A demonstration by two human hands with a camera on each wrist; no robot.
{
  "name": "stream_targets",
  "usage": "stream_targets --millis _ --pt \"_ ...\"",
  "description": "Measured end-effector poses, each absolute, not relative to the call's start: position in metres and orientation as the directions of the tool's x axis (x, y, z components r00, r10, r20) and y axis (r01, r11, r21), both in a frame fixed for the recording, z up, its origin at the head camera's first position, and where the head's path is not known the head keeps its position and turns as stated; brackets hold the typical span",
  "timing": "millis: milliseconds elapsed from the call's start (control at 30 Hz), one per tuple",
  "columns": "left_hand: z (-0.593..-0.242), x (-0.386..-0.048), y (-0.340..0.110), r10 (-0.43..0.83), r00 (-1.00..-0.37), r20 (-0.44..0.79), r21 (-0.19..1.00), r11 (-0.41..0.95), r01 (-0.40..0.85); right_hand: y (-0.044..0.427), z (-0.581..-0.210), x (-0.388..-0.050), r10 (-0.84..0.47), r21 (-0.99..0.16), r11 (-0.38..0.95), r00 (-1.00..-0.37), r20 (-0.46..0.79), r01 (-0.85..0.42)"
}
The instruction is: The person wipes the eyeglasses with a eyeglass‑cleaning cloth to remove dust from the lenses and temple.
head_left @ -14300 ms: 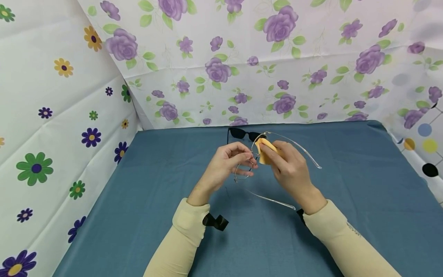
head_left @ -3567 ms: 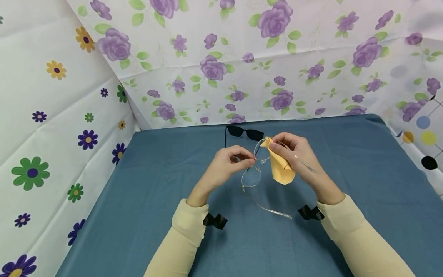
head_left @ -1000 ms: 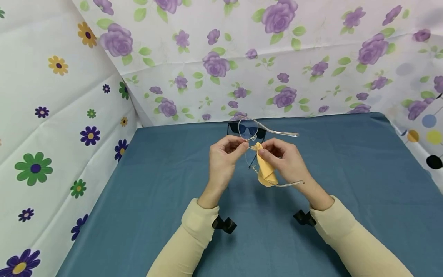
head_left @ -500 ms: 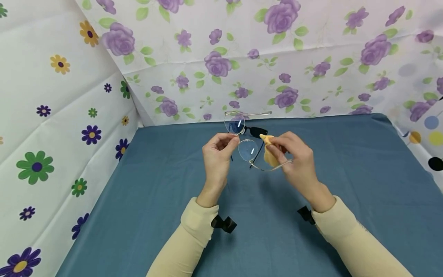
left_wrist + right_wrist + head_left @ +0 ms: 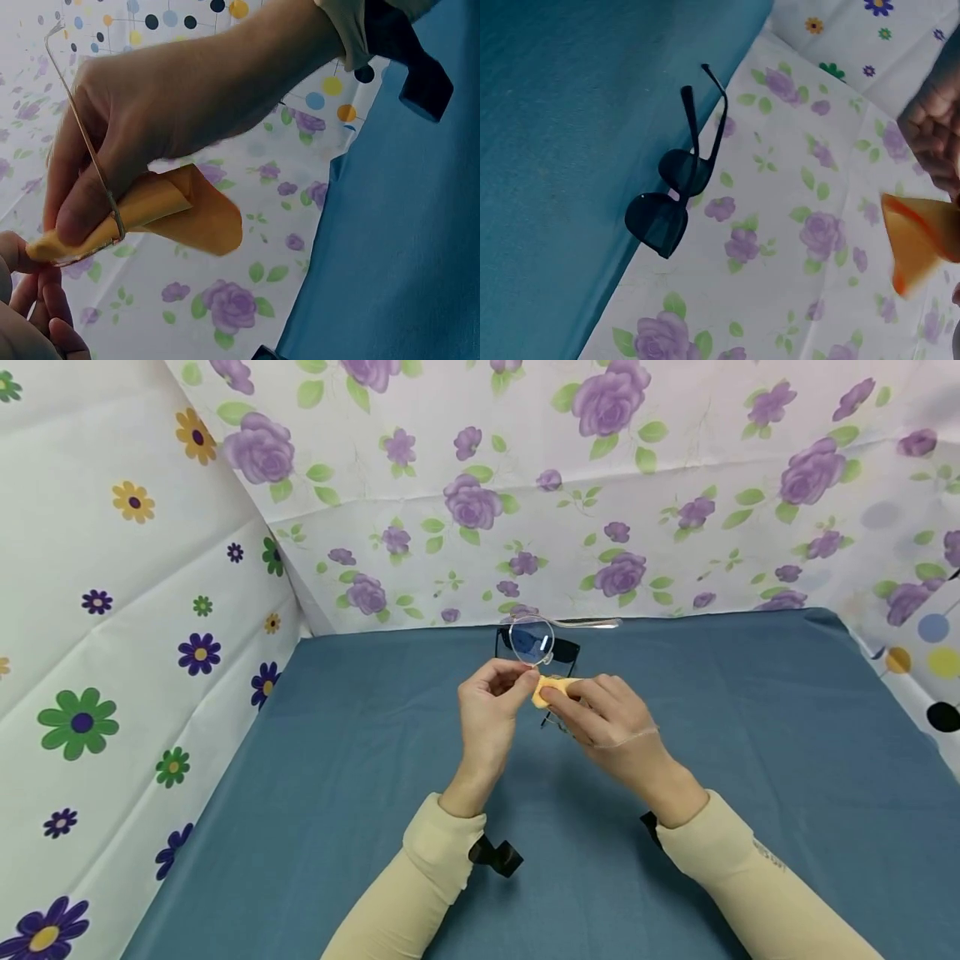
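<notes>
My left hand [image 5: 486,714] pinches thin-rimmed eyeglasses [image 5: 532,640] near the bridge, holding them above the table with one lens up and the other below. My right hand [image 5: 618,731] pinches a yellow cleaning cloth [image 5: 552,691] over the lower lens, which is mostly hidden. One temple reaches right from the upper rim; the other crosses the back of the right hand. In the left wrist view the folded cloth [image 5: 206,217] wraps the lens edge between finger and thumb, its loose end hanging free. The right wrist view catches only part of the cloth [image 5: 919,236].
Black sunglasses [image 5: 566,650] lie with temples unfolded at the far edge of the blue-covered table [image 5: 337,793], partly behind the eyeglasses. Flowered cloth walls [image 5: 420,485] rise at the back and left. Black wrist cameras [image 5: 497,857] are strapped to both wrists.
Half a second ago the cloth was apart from the lenses; now it covers the lower lens. The eyeglasses moved right and slightly down. Earlier, 14 seconds ago, the cloth was at the upper lens.
</notes>
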State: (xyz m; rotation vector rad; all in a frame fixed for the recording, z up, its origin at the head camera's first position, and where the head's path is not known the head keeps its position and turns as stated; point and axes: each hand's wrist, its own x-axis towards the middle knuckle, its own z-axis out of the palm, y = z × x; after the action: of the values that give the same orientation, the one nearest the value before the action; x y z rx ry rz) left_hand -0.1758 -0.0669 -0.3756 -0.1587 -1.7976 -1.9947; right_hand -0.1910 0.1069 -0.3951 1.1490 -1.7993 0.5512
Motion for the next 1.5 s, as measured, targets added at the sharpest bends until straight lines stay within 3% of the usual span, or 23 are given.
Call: stream_targets --millis 133,433,633,967,1500 --pt "-0.377 -0.176 -0.066 -0.253 -0.892 0.374 0.915 -0.055 0.399 0.105 -0.399 -0.191 -0.488 0.109 0.471 -0.155 0.859 -0.876" --pt "-0.374 -0.181 -0.076 -0.296 -0.882 0.367 0.914 -0.059 0.401 0.116 -0.394 -0.193 -0.620 0.069 0.429 -0.238 0.747 -0.901" --pt "-0.373 -0.182 -0.080 -0.311 -0.870 0.384 0.910 -0.032 0.413 0.120 -0.390 -0.195 -0.629 0.068 0.458 -0.268 0.730 -0.887" --pt "-0.376 -0.178 -0.071 -0.201 -0.894 0.401 0.912 -0.009 0.411 0.115 -0.396 -0.194 -0.554 0.090 0.482 -0.224 0.802 -0.871" --pt "-0.368 -0.178 -0.081 -0.237 -0.866 0.441 0.891 0.001 0.454 0.116 -0.399 -0.199 -0.493 0.061 0.479 -0.211 0.844 -0.876"
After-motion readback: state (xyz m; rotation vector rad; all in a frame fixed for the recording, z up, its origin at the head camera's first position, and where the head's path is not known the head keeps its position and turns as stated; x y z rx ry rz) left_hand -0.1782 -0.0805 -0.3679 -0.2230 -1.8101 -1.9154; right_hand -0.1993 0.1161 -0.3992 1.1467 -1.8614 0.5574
